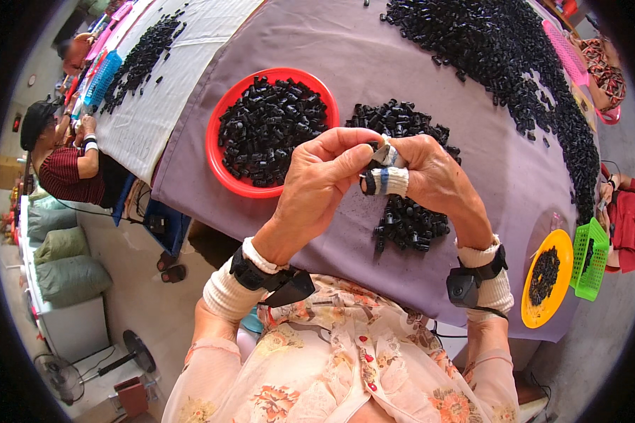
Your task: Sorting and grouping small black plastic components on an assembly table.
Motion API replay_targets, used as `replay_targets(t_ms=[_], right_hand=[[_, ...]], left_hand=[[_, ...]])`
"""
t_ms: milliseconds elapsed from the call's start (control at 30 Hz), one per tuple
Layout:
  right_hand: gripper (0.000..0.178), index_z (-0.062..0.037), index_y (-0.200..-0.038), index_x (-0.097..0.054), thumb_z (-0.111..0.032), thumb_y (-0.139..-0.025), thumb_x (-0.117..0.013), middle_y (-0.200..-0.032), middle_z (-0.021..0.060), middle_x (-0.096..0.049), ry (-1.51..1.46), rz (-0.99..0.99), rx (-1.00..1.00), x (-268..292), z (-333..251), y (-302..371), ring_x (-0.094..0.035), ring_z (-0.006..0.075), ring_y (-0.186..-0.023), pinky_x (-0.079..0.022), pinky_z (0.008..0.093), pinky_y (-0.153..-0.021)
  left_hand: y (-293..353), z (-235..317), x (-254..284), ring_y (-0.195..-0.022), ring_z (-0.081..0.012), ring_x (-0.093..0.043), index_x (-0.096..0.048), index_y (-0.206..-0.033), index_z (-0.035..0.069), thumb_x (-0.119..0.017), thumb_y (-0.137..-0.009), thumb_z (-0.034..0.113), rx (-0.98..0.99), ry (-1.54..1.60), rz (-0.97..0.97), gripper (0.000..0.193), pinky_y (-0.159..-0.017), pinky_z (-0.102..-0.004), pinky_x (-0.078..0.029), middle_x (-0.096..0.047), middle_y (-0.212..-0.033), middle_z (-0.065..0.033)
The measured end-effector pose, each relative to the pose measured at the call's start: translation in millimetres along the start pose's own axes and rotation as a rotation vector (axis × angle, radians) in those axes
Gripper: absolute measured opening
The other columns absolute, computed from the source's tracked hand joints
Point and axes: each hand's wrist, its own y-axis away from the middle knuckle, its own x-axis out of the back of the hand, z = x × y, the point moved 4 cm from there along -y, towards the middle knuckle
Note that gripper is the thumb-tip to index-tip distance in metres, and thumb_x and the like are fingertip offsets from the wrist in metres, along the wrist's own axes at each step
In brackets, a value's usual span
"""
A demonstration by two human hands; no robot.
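Note:
My left hand [312, 178] and my right hand [434, 169] meet above the near side of the cloth-covered table. Thumb and forefinger of the left hand pinch a small black plastic part [373, 146]. White finger sleeves with blue stripes [391, 180] wrap fingers of the right hand, which curl closed against the same spot. Something thin and greyish shows at the right fingertips; what it is I cannot make out. Beneath and behind the hands lies a pile of similar black parts [410, 224]. To the left, a round red tray [217, 156] holds many more.
A large heap of black parts [466, 42] spreads over the far right. At the right edge sit a yellow plate [561, 264] with dark bits and a green basket [595, 261]. A co-worker [67, 166] sits at the left by a blue basket [104, 79]; other people are on the right.

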Motion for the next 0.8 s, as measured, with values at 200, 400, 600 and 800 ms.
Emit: replay_targets(t_ms=[200,400,600,800], right_hand=[[0.031,-0.0011,-0.070,-0.055,-0.029,-0.074,-0.068,-0.053,-0.0020,-0.044,-0.017,0.030,0.011,3,5,0,-0.038,0.0069,-0.053,-0.034,0.0270,-0.047],[0.034,-0.0020,-0.071,-0.055,-0.031,-0.070,-0.072,-0.058,-0.0016,-0.048,0.038,0.088,0.007,4,4,2,-0.040,0.0067,-0.055,-0.035,0.0264,-0.049],[0.032,-0.0016,-0.074,-0.057,-0.028,-0.069,-0.073,-0.059,0.0011,-0.051,-0.021,0.138,-0.052,6,-1,5,-0.042,0.0083,-0.055,-0.037,0.0266,-0.050],[0.027,-0.0005,-0.082,-0.056,-0.018,-0.069,-0.072,-0.059,0.0058,-0.054,0.106,0.293,0.110,8,-8,9,-0.045,0.0095,-0.053,-0.040,0.0266,-0.050]], left_hand=[[-3,0,-1,-0.082,-0.0114,-0.059,-0.058,-0.102,-0.002,-0.057,-0.086,0.006,0.033,0.063,0.029,0.018,-0.073,-0.0236,-0.050,-0.062,-0.092,-0.0077],[-2,-5,3,-0.085,-0.0147,-0.060,-0.053,-0.110,0.000,-0.051,-0.089,0.010,0.078,0.255,-0.082,0.023,-0.079,-0.0285,-0.049,-0.061,-0.093,-0.0093],[-2,-5,4,-0.086,-0.0146,-0.059,-0.053,-0.109,-0.001,-0.051,-0.089,0.010,0.079,0.269,-0.085,0.023,-0.080,-0.0281,-0.047,-0.061,-0.092,-0.0091],[-3,-6,7,-0.085,-0.0144,-0.060,-0.054,-0.110,-0.002,-0.051,-0.089,0.008,0.060,0.254,-0.053,0.023,-0.080,-0.0283,-0.048,-0.062,-0.094,-0.0098]])
